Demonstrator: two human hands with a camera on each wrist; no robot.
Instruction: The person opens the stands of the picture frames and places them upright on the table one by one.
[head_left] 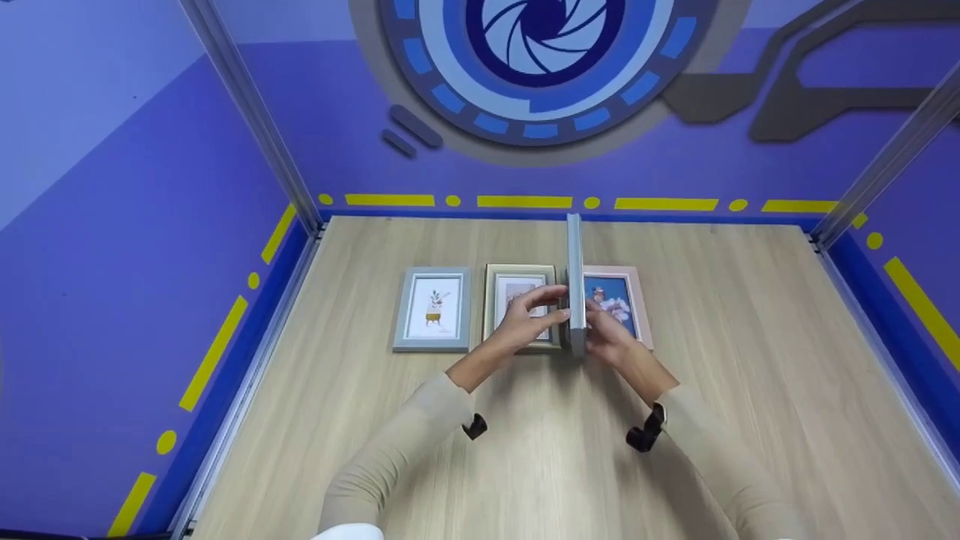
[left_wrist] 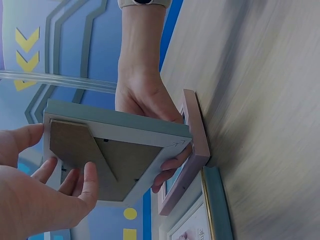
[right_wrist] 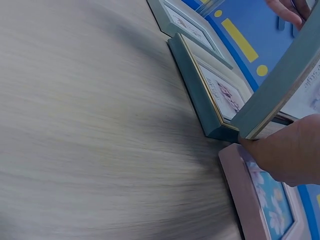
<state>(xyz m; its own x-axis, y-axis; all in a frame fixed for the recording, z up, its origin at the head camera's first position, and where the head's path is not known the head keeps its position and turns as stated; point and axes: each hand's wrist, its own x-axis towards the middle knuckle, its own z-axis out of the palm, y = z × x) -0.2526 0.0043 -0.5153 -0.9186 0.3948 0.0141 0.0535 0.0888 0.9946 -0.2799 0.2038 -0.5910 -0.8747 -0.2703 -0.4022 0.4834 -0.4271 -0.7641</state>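
A picture frame (head_left: 575, 274) with a grey-green edge is held on its side edge-on above the table, between both hands. My right hand (head_left: 611, 337) grips its lower part, fingers curled round the edge in the left wrist view. My left hand (head_left: 517, 322) is at the back, its fingers loosely bent and spread near the brown stand leg (left_wrist: 75, 145) on the backboard (left_wrist: 127, 165). Below lie a gold-rimmed frame (head_left: 489, 300), partly hidden by my left hand, and a pink frame (head_left: 643, 315) with a blue flower picture, partly behind my right hand.
A blue-grey frame (head_left: 401, 315) with a plant-pot print lies face up at the left end of the row. The wooden table (head_left: 750, 360) is bounded by a blue-purple back wall (head_left: 322, 142) and side walls with metal posts (head_left: 277, 142).
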